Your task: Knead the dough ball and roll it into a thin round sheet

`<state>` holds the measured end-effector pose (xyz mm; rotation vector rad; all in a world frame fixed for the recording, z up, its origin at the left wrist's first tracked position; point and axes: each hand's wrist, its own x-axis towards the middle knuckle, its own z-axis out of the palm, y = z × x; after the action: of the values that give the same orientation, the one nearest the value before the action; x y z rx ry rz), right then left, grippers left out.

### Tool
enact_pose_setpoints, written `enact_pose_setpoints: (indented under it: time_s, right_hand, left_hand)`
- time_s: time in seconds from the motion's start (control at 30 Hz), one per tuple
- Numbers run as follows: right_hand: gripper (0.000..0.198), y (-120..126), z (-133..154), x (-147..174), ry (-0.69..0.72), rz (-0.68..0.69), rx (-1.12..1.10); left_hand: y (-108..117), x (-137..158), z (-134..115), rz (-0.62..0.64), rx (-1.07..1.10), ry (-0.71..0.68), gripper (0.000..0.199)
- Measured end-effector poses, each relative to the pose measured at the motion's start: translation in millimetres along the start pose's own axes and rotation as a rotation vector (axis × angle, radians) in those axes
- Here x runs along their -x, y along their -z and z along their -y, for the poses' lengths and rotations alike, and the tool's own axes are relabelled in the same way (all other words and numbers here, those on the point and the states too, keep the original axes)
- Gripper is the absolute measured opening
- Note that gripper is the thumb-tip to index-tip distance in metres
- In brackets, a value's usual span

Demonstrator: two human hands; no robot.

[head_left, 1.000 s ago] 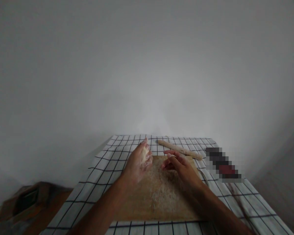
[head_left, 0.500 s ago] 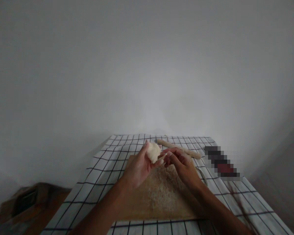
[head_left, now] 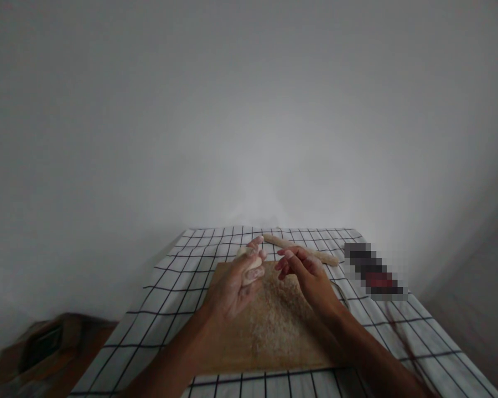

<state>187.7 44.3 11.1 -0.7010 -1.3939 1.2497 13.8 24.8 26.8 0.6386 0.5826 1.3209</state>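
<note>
A lump of pale dough (head_left: 254, 266) rests in my left hand (head_left: 236, 284), whose fingers and thumb are folded round it above the left part of a wooden board (head_left: 228, 354). Flour whitens those fingertips, and part of the dough is hidden by them. To the right, my right hand (head_left: 305, 271) hovers over the board, apart from the dough. Its fingers are loosely bent and spread a little, and nothing shows in them. Scattered flour (head_left: 276, 326) covers the middle of the board.
A wooden rolling pin (head_left: 327, 258) lies slantwise behind my right hand on the checked tablecloth (head_left: 161, 298). At the right edge of the table is a blurred-out dark and red item (head_left: 377, 276), with a cable trailing below it. A box (head_left: 45, 342) stands low at left; a wall rises behind.
My left hand has closed over the dough, which was more exposed before. My right fingers, earlier pinching at the dough's edge, have come away from it and loosened.
</note>
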Motion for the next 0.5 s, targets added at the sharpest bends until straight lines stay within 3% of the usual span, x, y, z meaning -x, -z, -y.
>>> enact_pose_setpoints:
  time_s: [0.23,0.37,0.5]
  right_hand:
    - [0.027,-1,0,2,-0.016,-0.009,0.01]
    - [0.026,-3,-2,3,-0.003,0.005,0.027]
    - [0.025,-3,-3,3,0.029,0.015,0.048]
  left_hand:
    - [-12,4,-6,-0.006,-0.073,0.142,0.033]
    - [-15,7,1,-0.116,-0.086,0.094,0.036]
    - [-16,3,5,-0.145,-0.037,0.031,0.034]
